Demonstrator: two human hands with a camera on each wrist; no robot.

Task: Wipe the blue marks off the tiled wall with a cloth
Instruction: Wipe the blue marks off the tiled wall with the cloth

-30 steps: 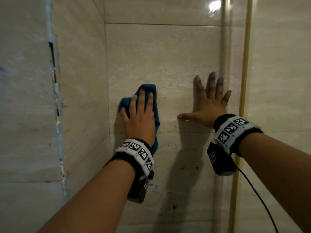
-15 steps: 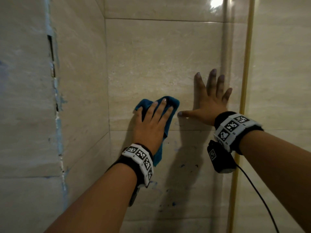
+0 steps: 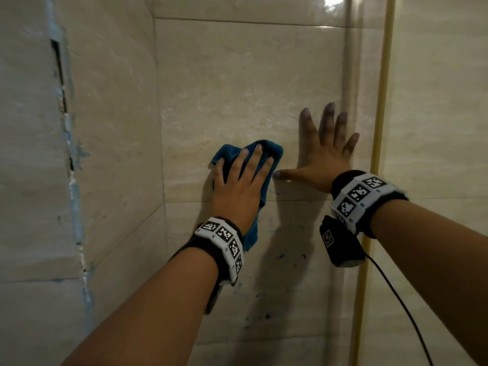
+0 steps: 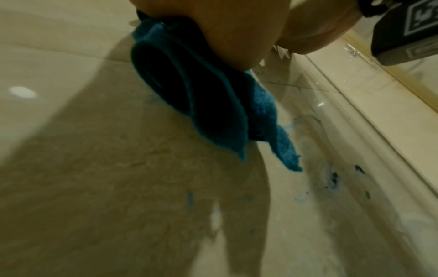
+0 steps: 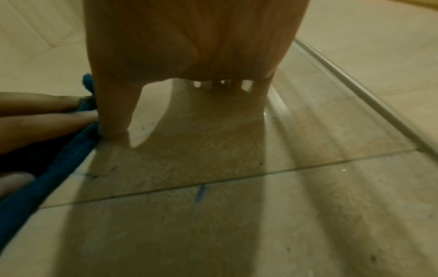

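Note:
My left hand (image 3: 244,175) presses a blue cloth (image 3: 232,151) flat against the beige tiled wall (image 3: 237,83), fingers straight and spread over it. The cloth's lower corner (image 4: 284,150) hangs down past my wrist. My right hand (image 3: 320,157) lies flat on the wall just right of the cloth, fingers spread, thumb pointing left and almost touching the cloth (image 5: 35,189). Blue marks (image 3: 281,256) dot the lower tile below both hands; they show as dark blue specks and smears (image 4: 334,178), and one short blue streak (image 5: 201,193) sits just under the grout line.
A side wall (image 3: 113,128) meets the tiled wall in a corner at left; further left a cracked vertical joint with bluish smears (image 3: 75,196). A yellow vertical strip (image 3: 380,114) runs down at right. A black cable (image 3: 401,307) hangs from my right wrist.
My left hand has swept the cloth from the left rightward and slightly down, ending next to my right thumb. My right hand has stayed flat on the wall.

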